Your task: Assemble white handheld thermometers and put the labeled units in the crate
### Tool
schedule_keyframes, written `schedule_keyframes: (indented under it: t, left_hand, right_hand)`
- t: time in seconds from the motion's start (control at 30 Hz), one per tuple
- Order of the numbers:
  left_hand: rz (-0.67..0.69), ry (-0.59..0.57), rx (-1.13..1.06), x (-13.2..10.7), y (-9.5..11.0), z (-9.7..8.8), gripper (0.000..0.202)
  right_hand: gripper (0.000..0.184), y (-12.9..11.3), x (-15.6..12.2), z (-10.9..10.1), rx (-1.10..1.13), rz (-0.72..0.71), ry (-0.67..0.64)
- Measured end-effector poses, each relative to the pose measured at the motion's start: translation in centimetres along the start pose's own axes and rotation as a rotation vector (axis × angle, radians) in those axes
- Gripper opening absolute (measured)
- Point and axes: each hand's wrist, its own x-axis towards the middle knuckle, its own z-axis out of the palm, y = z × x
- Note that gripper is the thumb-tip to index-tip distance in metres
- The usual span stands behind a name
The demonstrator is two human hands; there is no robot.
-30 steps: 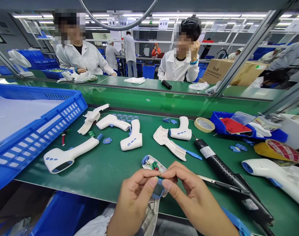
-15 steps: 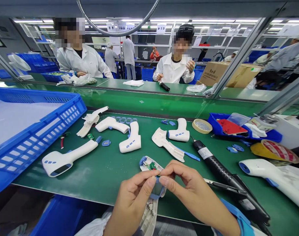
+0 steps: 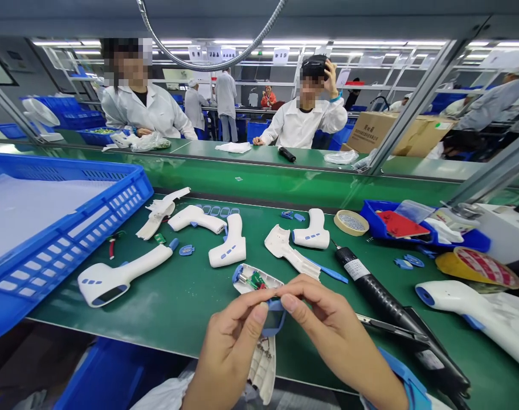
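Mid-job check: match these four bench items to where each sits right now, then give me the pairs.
Items:
1. black electric screwdriver
2. roll of cream tape
3. blue plastic frame
4. open white thermometer shell

Places:
A. pinched between the left hand and right hand
B. running under the hands, circuit board showing
C. on the green mat beside the blue bin
D. lying on the mat right of the hands

Pairs: 1-D, 2-C, 3-A, 4-B

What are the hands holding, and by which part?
A blue-framed display, pinched by its top edge between left hand and right hand, over an open thermometer shell.
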Motion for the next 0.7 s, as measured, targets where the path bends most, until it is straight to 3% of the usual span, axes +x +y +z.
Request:
schedule_keyframes:
  t: [0.23, 0.7]
  left_hand:
    - [-0.024, -0.07, -0.143, 0.0, 0.2, -0.2, 0.021]
    - [0.013, -0.133, -0.21, -0.4, 0.3, -0.4, 0.018]
  right_hand:
    - [0.017, -0.1, -0.4, -0.2, 0.018, 0.029, -0.049]
    - [0.015, -1.5, -0.8, -0.5, -0.144, -0.029, -0.063]
